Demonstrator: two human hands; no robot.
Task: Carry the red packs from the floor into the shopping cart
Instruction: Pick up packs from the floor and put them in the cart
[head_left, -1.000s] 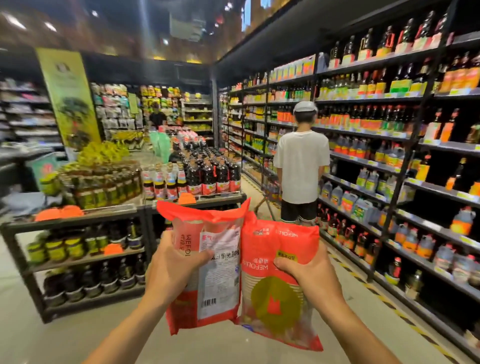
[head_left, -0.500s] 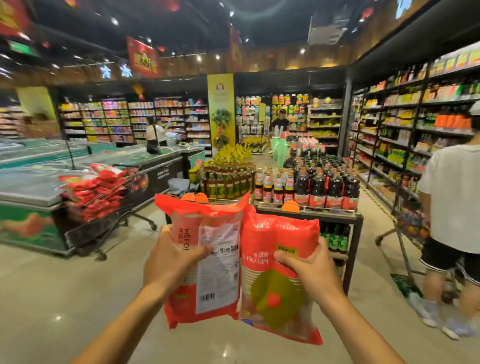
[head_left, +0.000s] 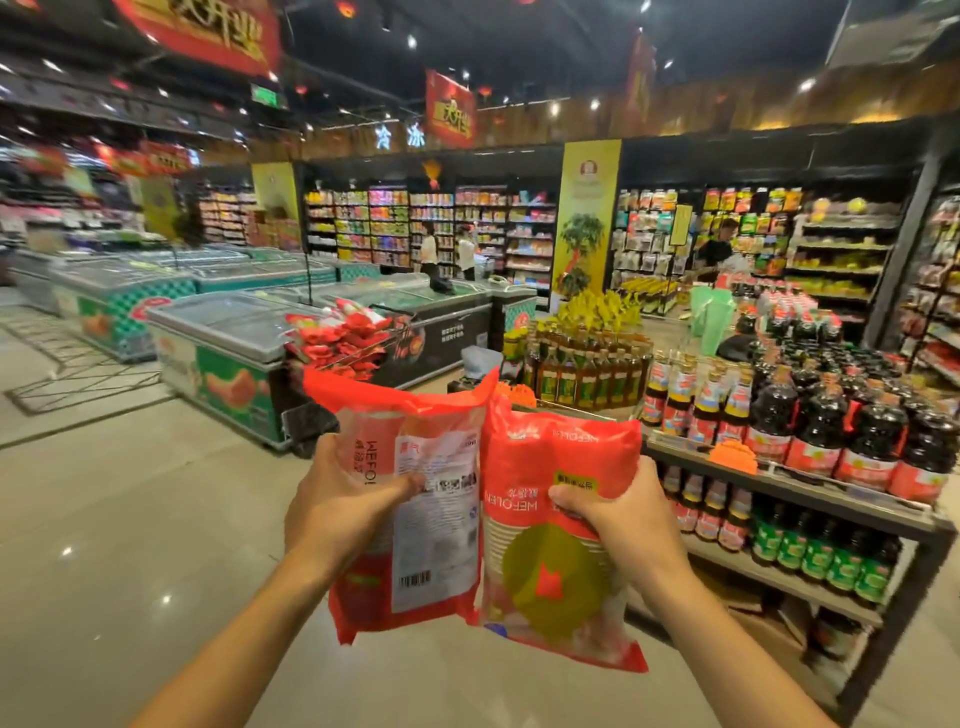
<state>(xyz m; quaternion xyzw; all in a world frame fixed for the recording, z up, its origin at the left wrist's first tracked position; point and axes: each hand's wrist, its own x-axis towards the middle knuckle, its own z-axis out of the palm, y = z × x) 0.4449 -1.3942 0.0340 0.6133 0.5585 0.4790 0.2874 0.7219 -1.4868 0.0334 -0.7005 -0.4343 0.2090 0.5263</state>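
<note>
Glossy floor (head_left: 130, 545), chest freezers (head_left: 223, 332), bottle rack (head_left: 831, 494)

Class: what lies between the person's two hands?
In the head view, the left red pack, gripped by the left hand, meets the right red pack, gripped by the right hand.

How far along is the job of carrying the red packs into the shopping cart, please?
Done: the shopping cart ahead already holds a heap of red packs. In hand: the left hand grips the label-side pack, the right hand the green-circle pack. Left: those two must reach the cart; no floor packs show here, so whether more remain is unclear.
</note>
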